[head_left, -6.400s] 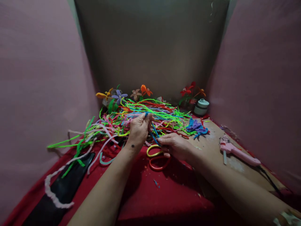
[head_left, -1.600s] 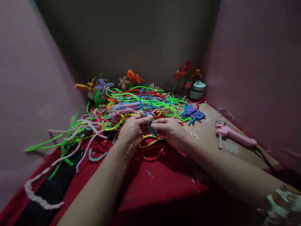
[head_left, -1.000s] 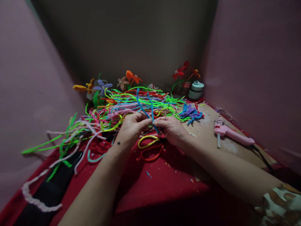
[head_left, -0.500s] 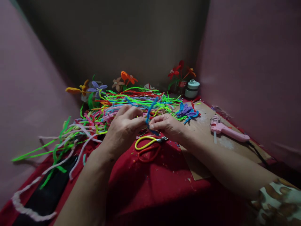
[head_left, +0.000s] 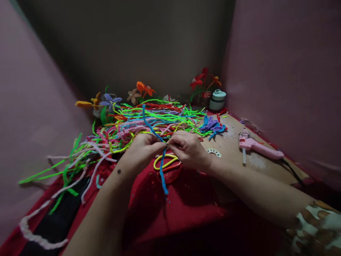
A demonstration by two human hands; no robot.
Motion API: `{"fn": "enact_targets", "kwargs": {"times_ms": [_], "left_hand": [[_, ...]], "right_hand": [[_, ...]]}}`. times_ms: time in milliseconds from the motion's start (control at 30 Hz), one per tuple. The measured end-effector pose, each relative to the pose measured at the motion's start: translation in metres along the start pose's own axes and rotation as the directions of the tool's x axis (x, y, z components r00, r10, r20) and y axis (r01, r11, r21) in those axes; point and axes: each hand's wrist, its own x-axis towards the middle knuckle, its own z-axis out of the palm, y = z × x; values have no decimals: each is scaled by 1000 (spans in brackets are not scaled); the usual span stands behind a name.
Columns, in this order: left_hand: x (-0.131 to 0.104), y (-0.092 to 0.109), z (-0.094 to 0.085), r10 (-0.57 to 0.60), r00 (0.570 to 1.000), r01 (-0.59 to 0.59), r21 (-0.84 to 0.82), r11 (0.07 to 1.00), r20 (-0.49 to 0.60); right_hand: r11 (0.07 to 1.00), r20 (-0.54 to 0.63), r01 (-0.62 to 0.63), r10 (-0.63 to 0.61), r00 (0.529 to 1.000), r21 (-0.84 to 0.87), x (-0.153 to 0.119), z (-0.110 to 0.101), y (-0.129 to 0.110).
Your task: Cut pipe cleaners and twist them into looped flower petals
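Left hand (head_left: 141, 149), right hand (head_left: 189, 149): fingers (head_left: 157, 146) clamped on blue stem (head_left: 161, 170); scissors (head_left: 170, 165) partly hidden.

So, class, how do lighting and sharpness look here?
Head view: dim light, dark back wall; same view: red cloth sinking into shadow nearest the camera; again head view: blue strand distinct, fine detail on left hand and right hand rather soft.
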Motion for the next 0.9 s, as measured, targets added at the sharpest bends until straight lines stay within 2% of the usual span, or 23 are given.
{"fn": "enact_targets", "kwargs": {"times_ms": [67, 167, 233, 300, 333, 367, 433, 500, 533, 600, 667, 733, 767, 833, 867, 900], "left_hand": [[4, -4, 1, -64, 990, 86, -182, 980, 124], [5, -7, 4, -39, 972, 130, -393, 911, 231], [0, -3, 4, 21, 982, 45, -343, 938, 186], [-6, 2, 3, 170, 985, -163, -153, 975, 30], [-8, 5, 2, 290, 956, -291, -17, 956, -49], [-9, 6, 0, 439, 896, -428, 132, 894, -73], [-9, 7, -4, 667, 745, -613, 406, 678, 11], [-7, 6, -8, 773, 623, -673, 588, 449, 123], [-6, 5, -9, 798, 583, -668, 649, 365, 153], [-5, 4, -8, 812, 547, -648, 716, 260, 201], [-7, 4, -4, 793, 560, -641, 733, 230, 241], [-9, 4, 1, 742, 635, -610, 730, 309, 216], [-11, 4, 4, 698, 697, -574, 711, 407, 163], [-12, 4, 8, 530, 847, -452, 581, 678, 40], [-12, 4, 9, 421, 907, -373, 470, 800, 4], [-12, 5, 10, 317, 948, -297, 354, 887, -1]], "right_hand": [[990, -51, 119, -124, 991, -81, -2, -1, -2], [984, -125, 162, -169, 978, -69, -2, -3, -5], [993, -179, 107, -96, 979, 52, 0, -5, -8], [973, -177, -9, 51, 983, 229, 2, -7, -10], [945, -146, -79, 132, 980, 318, 3, -7, -11], [906, -104, -146, 203, 974, 398, 5, -8, -11], [822, -11, -247, 294, 956, 513, 6, -8, -10], [770, 48, -298, 330, 943, 565, 7, -8, -8], [759, 61, -306, 333, 941, 575, 7, -8, -6], [765, 75, -302, 317, 945, 569, 6, -7, -5], [794, 75, -288, 295, 953, 536, 5, -6, -6], [847, 39, -254, 268, 963, 467, 3, -5, -9], [879, 10, -230, 249, 968, 418, 2, -5, -11], [937, -66, -158, 188, 980, 312, 0, -3, -14], [955, -99, -126, 157, 983, 269, -1, -3, -15], [964, -121, -105, 138, 983, 243, -2, -2, -16]]}}
